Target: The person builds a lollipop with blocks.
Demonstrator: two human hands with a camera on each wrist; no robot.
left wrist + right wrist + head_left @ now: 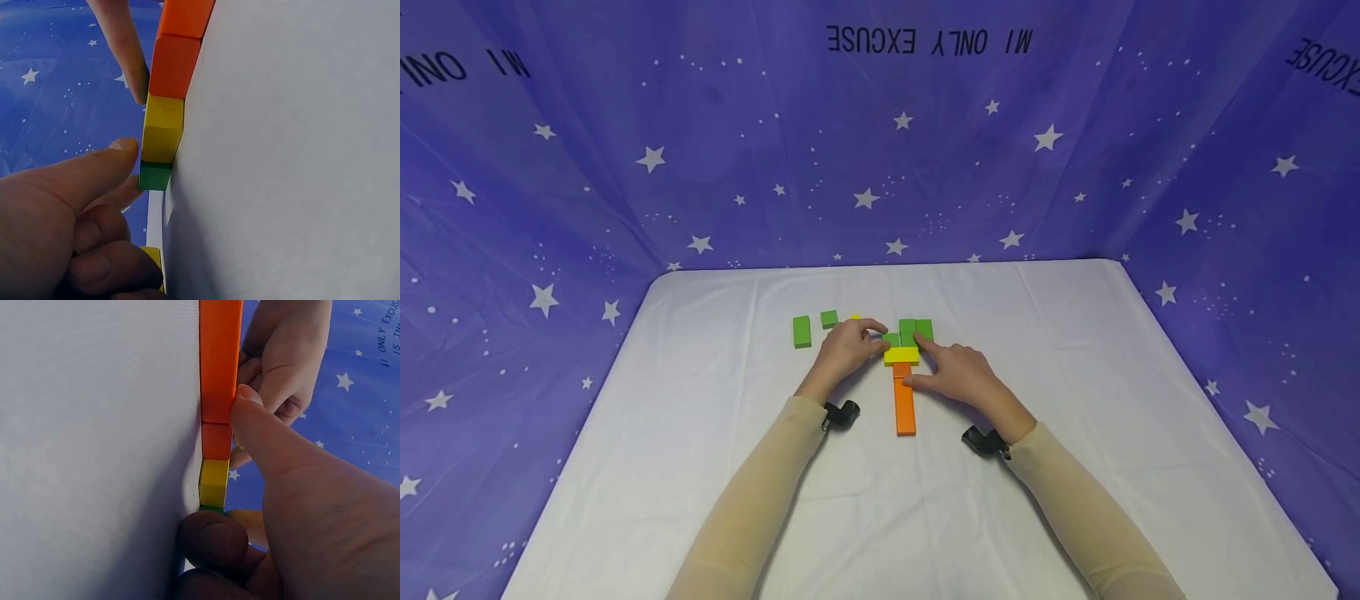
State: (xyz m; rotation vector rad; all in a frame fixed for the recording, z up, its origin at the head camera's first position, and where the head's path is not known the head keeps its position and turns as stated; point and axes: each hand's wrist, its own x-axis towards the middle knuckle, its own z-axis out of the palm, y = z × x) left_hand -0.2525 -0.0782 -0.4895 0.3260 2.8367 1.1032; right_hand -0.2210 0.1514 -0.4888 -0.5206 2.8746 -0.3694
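Note:
On the white table, an orange block (906, 408) and a shorter orange block (216, 440) form a column below a yellow block (901, 357). Several green blocks (923, 330) are packed together beyond the yellow one. My left hand (847, 348) has its thumb and index finger at either side of a small green block (891, 340) at the group's left, its other fingers curled. My right hand (961, 372) is spread at the right: the index fingertip touches the green blocks, and the thumb (250, 406) rests at the long orange block.
To the left lie an upright-lying green block (802, 332) and a smaller green block (829, 319). A bit of yellow block (855, 317) peeks out behind my left hand. Purple star-printed cloth (865, 167) encloses the table's back and sides.

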